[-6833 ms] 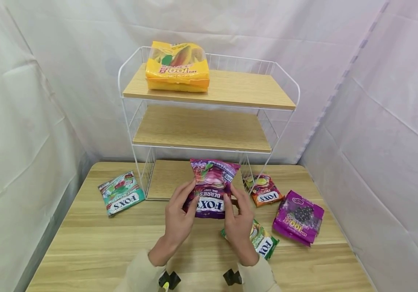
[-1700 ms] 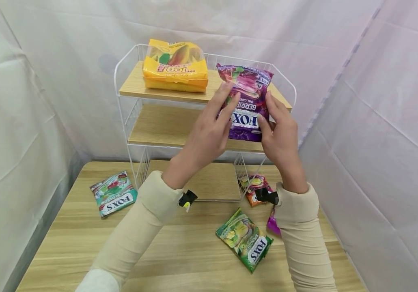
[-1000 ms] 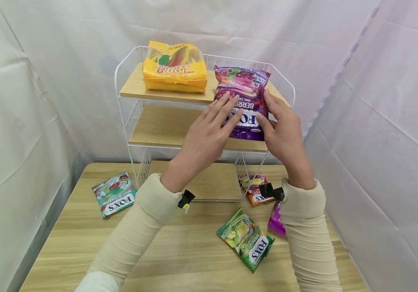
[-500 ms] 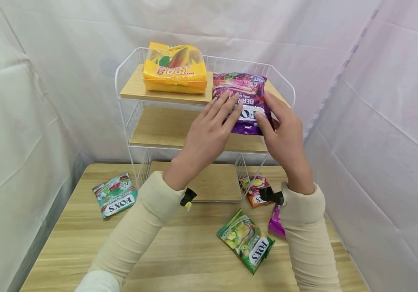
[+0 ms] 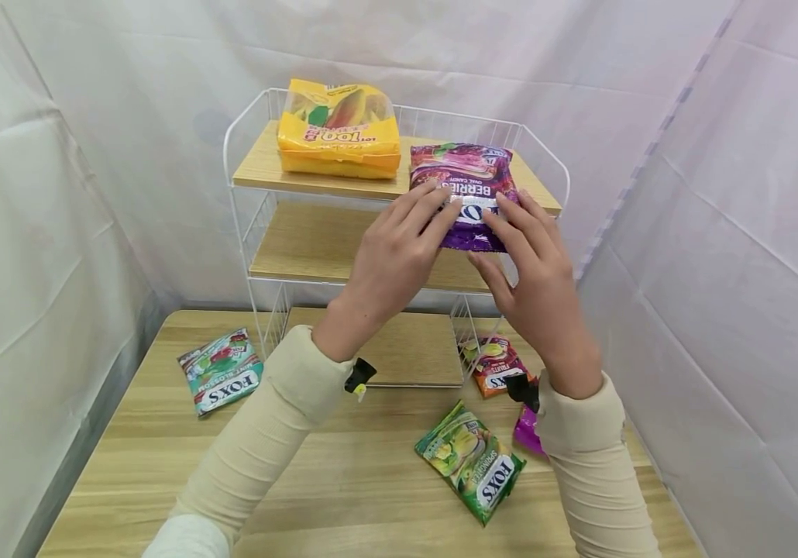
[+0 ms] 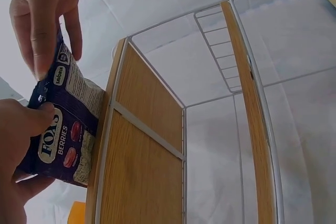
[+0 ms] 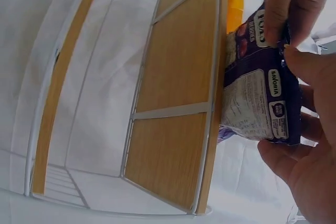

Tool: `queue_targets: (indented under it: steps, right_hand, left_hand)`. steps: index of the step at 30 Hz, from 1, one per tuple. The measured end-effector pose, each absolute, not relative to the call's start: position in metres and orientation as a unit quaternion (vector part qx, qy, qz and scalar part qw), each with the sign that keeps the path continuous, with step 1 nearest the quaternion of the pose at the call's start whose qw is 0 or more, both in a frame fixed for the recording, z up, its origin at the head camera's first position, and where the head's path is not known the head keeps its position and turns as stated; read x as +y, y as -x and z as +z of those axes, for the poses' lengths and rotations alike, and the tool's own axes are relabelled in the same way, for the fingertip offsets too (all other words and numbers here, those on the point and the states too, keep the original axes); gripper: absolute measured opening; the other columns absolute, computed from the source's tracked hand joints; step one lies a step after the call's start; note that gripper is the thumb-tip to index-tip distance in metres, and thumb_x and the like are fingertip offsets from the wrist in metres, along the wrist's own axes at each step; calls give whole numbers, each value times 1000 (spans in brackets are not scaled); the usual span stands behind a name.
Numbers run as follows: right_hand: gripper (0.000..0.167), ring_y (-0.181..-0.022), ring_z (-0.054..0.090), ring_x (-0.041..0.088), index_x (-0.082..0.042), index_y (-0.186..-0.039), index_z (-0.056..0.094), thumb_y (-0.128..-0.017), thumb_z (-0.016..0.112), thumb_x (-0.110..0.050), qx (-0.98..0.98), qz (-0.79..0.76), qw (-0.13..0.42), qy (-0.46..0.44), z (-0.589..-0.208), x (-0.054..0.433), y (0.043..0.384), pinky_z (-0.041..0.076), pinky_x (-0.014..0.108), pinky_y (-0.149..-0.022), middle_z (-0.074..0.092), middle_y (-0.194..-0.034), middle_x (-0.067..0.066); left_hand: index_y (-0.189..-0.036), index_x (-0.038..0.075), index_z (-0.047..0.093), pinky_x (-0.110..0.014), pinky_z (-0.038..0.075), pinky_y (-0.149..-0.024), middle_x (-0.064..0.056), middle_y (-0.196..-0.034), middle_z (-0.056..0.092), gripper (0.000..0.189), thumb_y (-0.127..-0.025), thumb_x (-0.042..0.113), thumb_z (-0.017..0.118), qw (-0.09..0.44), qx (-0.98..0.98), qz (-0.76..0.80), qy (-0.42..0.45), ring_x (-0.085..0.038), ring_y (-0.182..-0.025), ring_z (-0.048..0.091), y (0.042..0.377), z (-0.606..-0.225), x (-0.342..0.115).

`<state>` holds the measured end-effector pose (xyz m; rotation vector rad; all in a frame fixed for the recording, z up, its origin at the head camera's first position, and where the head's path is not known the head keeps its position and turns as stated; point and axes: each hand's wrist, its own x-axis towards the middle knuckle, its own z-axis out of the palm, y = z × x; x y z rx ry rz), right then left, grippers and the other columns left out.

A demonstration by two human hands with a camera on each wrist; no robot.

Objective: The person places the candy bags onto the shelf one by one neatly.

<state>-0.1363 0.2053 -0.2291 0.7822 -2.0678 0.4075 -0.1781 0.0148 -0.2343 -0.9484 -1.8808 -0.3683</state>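
The purple Fox's Berries candy bag (image 5: 465,178) lies on the right part of the rack's top shelf (image 5: 413,159), its near end jutting past the front edge. My left hand (image 5: 393,248) grips its left side, fingers over the upper face; in the left wrist view the thumb presses the bag's labelled underside (image 6: 65,145). On the right, my right hand (image 5: 534,275) has its fingers on the upper face and its thumb at the near seam, as the right wrist view shows. A yellow mango candy bag (image 5: 339,136) stands left of the purple one.
The white wire rack has a middle shelf (image 5: 301,240) and a bottom shelf (image 5: 399,349). On the table (image 5: 343,496) lie a teal mint candy bag (image 5: 221,370), a green candy bag (image 5: 472,461), an orange-red fruit candy bag (image 5: 500,364) and a magenta bag (image 5: 527,430), mostly behind the right sleeve.
The purple bag went from above the table up to the top shelf and tipped from upright to nearly flat. Lately my right thumb slid from its face to the near edge.
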Motion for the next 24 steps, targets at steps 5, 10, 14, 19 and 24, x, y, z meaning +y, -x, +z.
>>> queue_targets:
  steps: [5,10,14,19,24]
  right_hand:
    - [50,-133,37,35,4,-128,57,-82,74,-9,-832,147,439,-307,-231,206,138,30,42,-110,51,-135,20]
    - [49,-132,41,34,3,-129,57,-84,73,-10,-825,159,448,-305,-229,206,142,32,41,-109,54,-133,19]
    - [47,-131,42,35,2,-128,57,-86,72,-12,-824,161,450,-304,-227,206,149,33,41,-109,55,-132,20]
    - [43,-130,43,36,3,-126,58,-88,69,-16,-831,156,443,-300,-228,207,157,32,42,-109,55,-131,20]
    - [40,-128,44,38,3,-125,59,-91,66,-16,-832,157,441,-300,-230,208,164,32,43,-109,56,-130,21]
  left_hand:
    - [-111,0,69,-34,37,-106,-16,-114,65,21,-95,8,58,518,-746,-171,382,-30,-113,57,178,-236,17]
    - [-108,0,71,-35,40,-104,-15,-107,67,20,-96,8,57,545,-728,-185,373,-31,-108,59,182,-234,20]
    - [-108,0,71,-34,40,-104,-15,-107,67,20,-97,8,56,546,-727,-190,371,-31,-106,60,186,-232,22]
    - [-110,-1,70,-33,37,-106,-16,-109,67,21,-97,6,55,539,-736,-178,369,-30,-108,59,192,-233,22]
    - [-113,-2,69,-33,34,-108,-16,-111,66,23,-97,6,54,529,-748,-163,367,-30,-111,58,197,-233,24]
